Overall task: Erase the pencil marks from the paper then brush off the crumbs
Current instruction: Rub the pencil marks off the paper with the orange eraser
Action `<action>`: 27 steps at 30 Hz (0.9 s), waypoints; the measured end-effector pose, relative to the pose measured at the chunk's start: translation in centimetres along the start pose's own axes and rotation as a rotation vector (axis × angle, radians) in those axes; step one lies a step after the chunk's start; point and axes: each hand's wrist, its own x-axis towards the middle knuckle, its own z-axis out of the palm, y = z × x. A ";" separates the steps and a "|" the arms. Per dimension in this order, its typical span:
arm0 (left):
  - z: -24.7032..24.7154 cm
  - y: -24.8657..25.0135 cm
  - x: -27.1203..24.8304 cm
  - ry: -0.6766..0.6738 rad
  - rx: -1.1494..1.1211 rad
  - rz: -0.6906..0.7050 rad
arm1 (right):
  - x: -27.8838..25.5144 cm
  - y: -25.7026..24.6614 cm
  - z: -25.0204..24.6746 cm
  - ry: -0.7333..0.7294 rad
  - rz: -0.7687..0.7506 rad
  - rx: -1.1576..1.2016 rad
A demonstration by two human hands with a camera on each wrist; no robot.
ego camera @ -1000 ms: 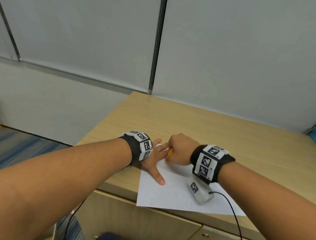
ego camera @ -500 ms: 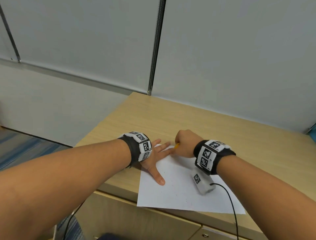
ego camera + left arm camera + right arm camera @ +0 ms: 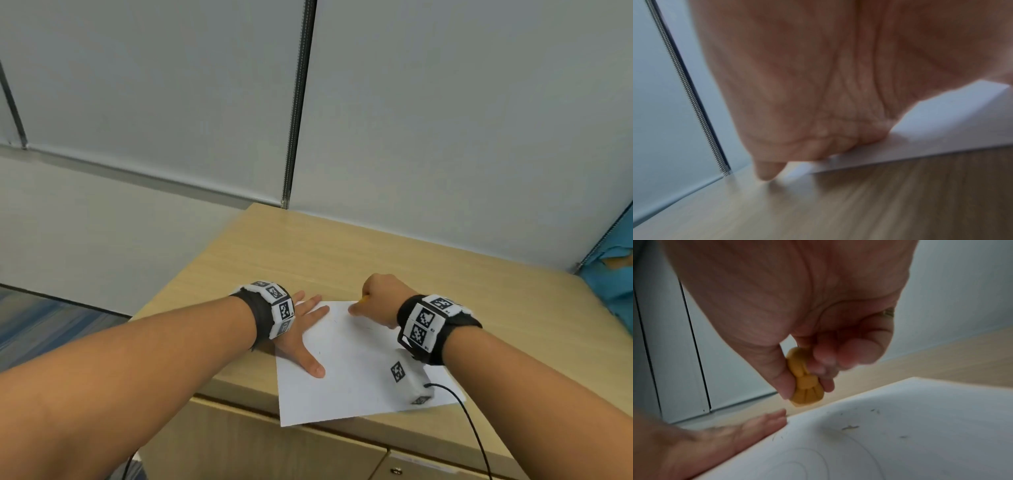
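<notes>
Head view: left hand [image 3: 301, 329] flat on paper [image 3: 356, 370], right hand [image 3: 378, 298] pinching unlabelled yellow eraser [image 3: 804, 379].

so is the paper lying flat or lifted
Flat: the paper lies spread on the desk, the left hand pressing its edge with straight fingers.

Both forearms are bare, with no sleeves. Each wrist wears a black strap [image 3: 258, 317] carrying white blocks printed with black square markers. A white marker-printed camera box [image 3: 409, 380] hangs under the right wrist, trailing a thin black cable [image 3: 474, 431]. A ring [image 3: 888, 312] shows on one right finger.
</notes>
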 end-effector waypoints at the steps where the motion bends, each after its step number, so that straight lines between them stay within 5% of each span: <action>1: 0.3 0.3 -0.3 0.023 -0.011 -0.031 | -0.6 0.6 -0.2 -0.008 0.011 -0.022; 8: 0.6 4.8 -3.9 0.173 0.075 -0.157 | -2.5 2.3 1.2 -0.034 0.005 -0.223; 14: -1.7 4.3 -6.2 0.114 0.197 -0.048 | -1.7 0.8 1.4 -0.028 -0.123 -0.217; 20: -3.4 0.7 -4.0 0.077 0.050 0.063 | -2.6 -0.9 1.0 0.018 -0.249 -0.210; 27: -1.3 1.9 -0.6 0.001 0.071 0.114 | -4.4 -2.9 1.6 -0.242 -0.413 -0.105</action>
